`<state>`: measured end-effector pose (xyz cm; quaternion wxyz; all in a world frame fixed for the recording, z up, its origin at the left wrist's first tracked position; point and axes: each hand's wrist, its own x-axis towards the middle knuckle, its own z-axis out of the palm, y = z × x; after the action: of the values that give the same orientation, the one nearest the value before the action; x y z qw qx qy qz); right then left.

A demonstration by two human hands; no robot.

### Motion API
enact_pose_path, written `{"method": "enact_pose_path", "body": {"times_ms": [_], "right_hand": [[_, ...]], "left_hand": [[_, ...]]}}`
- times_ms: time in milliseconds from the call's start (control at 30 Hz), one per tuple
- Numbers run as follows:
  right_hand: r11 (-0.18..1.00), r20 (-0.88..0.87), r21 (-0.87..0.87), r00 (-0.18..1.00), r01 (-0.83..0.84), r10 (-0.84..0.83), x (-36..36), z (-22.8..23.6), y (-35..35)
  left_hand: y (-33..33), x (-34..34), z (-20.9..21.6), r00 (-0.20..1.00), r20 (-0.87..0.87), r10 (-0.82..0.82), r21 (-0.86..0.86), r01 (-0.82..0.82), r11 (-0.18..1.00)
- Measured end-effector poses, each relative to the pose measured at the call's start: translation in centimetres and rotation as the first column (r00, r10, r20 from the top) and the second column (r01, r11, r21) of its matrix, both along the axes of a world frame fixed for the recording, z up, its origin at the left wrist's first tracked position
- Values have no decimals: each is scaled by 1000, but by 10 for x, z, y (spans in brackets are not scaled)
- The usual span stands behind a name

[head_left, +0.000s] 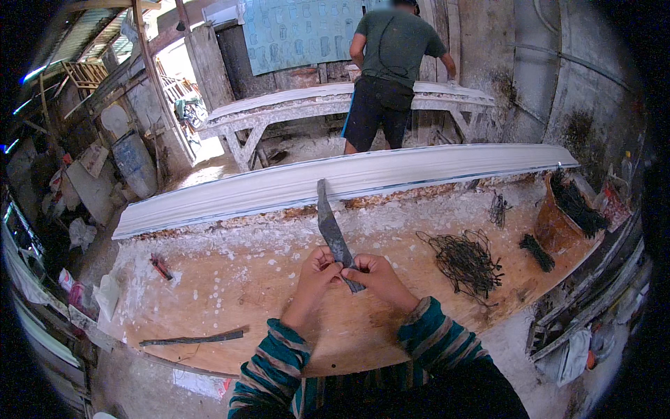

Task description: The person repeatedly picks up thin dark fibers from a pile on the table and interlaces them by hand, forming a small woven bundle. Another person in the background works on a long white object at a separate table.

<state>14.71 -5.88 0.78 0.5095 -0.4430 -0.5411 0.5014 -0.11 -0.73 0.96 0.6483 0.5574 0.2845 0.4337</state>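
A long, flat, dark grey strip (331, 227), which looks like rubber, runs up from my hands over the table, and its far tip overlaps the white moulding. My left hand (319, 272) pinches the strip's near end from the left side. From the right, my right hand (379, 278) grips the same end, with the thumbs close together and a short tail hanging below the fingers. Another dark strip (202, 338) lies at the table's near left. To the right of my hands spreads a tangled heap of thin black cords (464, 262).
The wooden table (230, 293) is spattered white. Along its far edge lies a long white moulding (279, 183). A red-handled tool (160, 267) sits left. At right stand a brown bucket (558, 227) of black cords and a black bundle (536, 253). A person (394, 63) works at another bench (279, 106).
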Motion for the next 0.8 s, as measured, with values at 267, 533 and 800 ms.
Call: {"method": "enact_pose_path", "body": {"times_ms": [267,533,800], "right_hand": [[1000,-5,24,1000,13,-13,-1,2,1],[1000,36,-4,999,-21,21,2,1,2],[995,5,-68,997,-77,77,-3,4,-1]], "left_hand": [[3,-2,0,1000,-3,-8,25,8,1000],[5,-5,-2,1000,14,24,-41,-23,999],[2,-4,5,990,5,138,-122,-136,983]]}}
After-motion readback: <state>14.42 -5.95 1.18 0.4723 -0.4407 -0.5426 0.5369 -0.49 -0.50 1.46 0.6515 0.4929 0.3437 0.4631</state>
